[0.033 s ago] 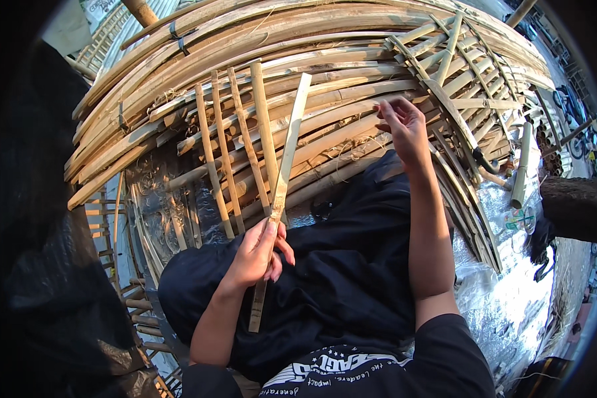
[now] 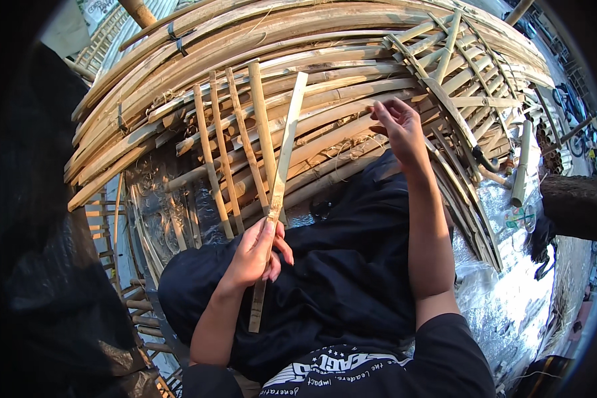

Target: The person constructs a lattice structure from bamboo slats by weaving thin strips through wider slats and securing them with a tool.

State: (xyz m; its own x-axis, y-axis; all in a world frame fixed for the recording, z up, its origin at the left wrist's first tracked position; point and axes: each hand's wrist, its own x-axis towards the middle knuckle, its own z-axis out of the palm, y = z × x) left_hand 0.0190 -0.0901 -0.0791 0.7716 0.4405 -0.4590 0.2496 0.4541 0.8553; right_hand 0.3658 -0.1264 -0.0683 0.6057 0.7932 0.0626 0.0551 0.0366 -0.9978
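Note:
My left hand [image 2: 259,249] is closed around a flat, pale bamboo strip [image 2: 288,149] near its lower part. The strip stands slanted over my lap, its top leaning right and its bottom end against my dark clothes. My right hand [image 2: 399,125] is raised to the right of the strip, apart from it, in front of the bamboo pile. Its thumb and fingers are pinched together; whatever they may hold is too small to make out. Left of the held strip, several narrow bamboo strips [image 2: 237,132] lean upright in a row against the pile.
Long split bamboo poles [image 2: 325,30] are piled across the far side, some tied with dark bands. A bamboo lattice [image 2: 467,79] lies on the pile at right. Thin slats [image 2: 467,202] rest over a silvery sheet [image 2: 511,265]. A dark log [image 2: 570,207] juts in at right.
My right hand has shifted slightly left, its fingers still pinched. The top of the bamboo strip has tipped a little to the left, while my left hand keeps its hold.

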